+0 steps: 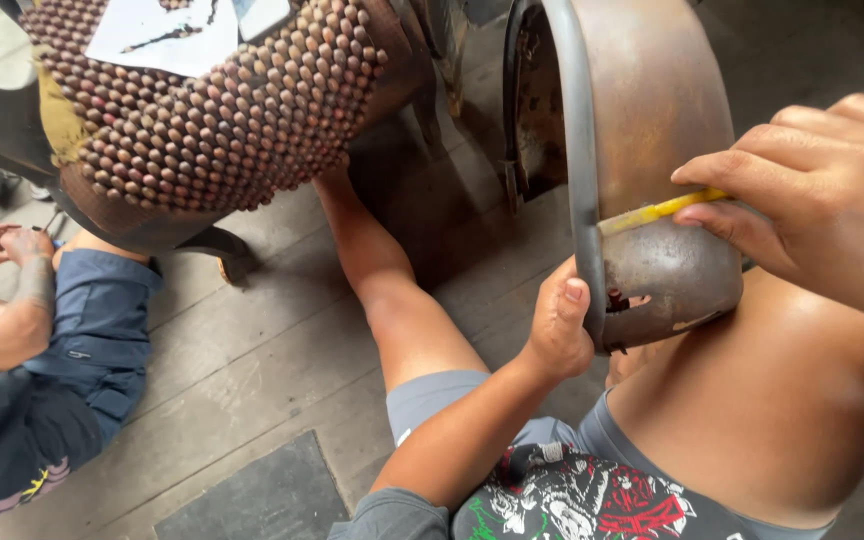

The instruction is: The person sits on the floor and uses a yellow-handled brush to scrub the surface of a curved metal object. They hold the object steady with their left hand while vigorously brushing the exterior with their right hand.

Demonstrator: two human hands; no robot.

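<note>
The left hand (557, 325) has its grip closed around the rim of the rusty curved fender (652, 120); the right hand (822, 200) pinches a yellow strip (657, 210) against its outer face.

Fender (652, 130) on knee (752, 380) (beaded seat (222, 110) left)

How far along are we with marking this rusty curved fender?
Done: no finished mark shows on the rusty metal fender. In hand: the left hand grips its rim while the right hand presses a yellow marking stick across the lower outer surface. Left: most of the surface is unmarked; the jagged hole near the bottom edge remains.
</note>
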